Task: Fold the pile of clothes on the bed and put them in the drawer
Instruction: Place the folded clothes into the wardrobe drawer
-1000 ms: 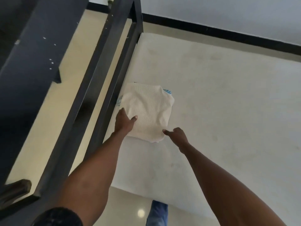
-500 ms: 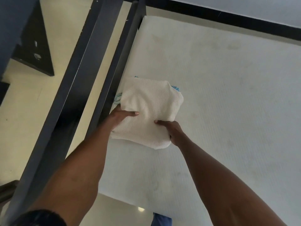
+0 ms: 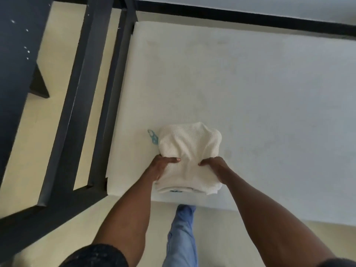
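Both hands are clamped on a folded stack of cream waffle-knit clothes (image 3: 189, 151), left hand (image 3: 163, 167) on one side and right hand (image 3: 216, 168) on the other, thumbs on top and fingers tucked under, so the layers don't slide apart. The stack sits near the front edge of the bare white mattress (image 3: 250, 93), a teal-patterned piece (image 3: 153, 136) peeking out underneath. My guess: it's about to go to the drawer, which isn't in sight.

Soft, even daylight, brighter toward the right of the mattress (image 3: 250, 93). Faint, diffuse shadows only. Slight motion blur and compression softness throughout. Wide-angle bending of the dark bed frame (image 3: 81, 93) at the left edge. No harsh glare.
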{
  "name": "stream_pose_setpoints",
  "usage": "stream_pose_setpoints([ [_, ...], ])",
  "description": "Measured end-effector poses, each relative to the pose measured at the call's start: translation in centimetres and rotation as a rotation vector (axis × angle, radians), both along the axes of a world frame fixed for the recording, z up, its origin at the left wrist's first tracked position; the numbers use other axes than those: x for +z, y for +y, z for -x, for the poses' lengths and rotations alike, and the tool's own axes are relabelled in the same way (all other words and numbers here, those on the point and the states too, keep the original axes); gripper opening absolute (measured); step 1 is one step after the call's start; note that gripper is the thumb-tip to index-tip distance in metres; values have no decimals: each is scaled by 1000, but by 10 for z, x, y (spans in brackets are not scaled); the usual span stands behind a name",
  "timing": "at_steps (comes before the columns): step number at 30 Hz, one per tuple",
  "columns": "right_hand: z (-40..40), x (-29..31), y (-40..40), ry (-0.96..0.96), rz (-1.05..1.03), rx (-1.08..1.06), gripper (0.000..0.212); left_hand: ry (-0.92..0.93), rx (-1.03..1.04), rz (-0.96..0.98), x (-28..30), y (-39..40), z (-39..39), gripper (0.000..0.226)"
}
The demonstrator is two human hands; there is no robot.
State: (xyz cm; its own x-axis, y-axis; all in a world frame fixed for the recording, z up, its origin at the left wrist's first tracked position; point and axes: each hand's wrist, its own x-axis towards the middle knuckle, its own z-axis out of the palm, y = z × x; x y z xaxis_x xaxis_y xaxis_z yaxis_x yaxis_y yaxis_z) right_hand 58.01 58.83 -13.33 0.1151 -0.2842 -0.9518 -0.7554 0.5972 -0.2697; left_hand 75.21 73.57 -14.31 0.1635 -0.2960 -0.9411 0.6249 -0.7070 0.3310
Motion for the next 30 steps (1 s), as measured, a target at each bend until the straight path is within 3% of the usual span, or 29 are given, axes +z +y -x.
stream_pose_setpoints([
  [7, 179, 113, 65, -17, 45, -195, 49, 5, -213, 68, 109, 27, 154, 46],
  [13, 359, 181, 155, -133, 127, -472, 60, -4, -534, 161, 191, 57, 300, 41],
  [18, 500, 224, 255, -146, 190, -748, 39, -11, -796, 235, 222, 89, 438, 52],
  [22, 603, 242, 323, -142, 248, -963, 42, 44, -998, 320, 246, 106, 551, 48],
  [25, 679, 250, 371, -128, 301, -1134, 49, 58, -1204, 350, 251, 108, 637, 78],
  [27, 716, 252, 393, -105, 320, -1221, 51, 70, -1300, 364, 255, 107, 685, 85],
  [30, 780, 253, 427, -82, 345, -1390, 46, 98, -1422, 400, 271, 119, 773, 65],
])
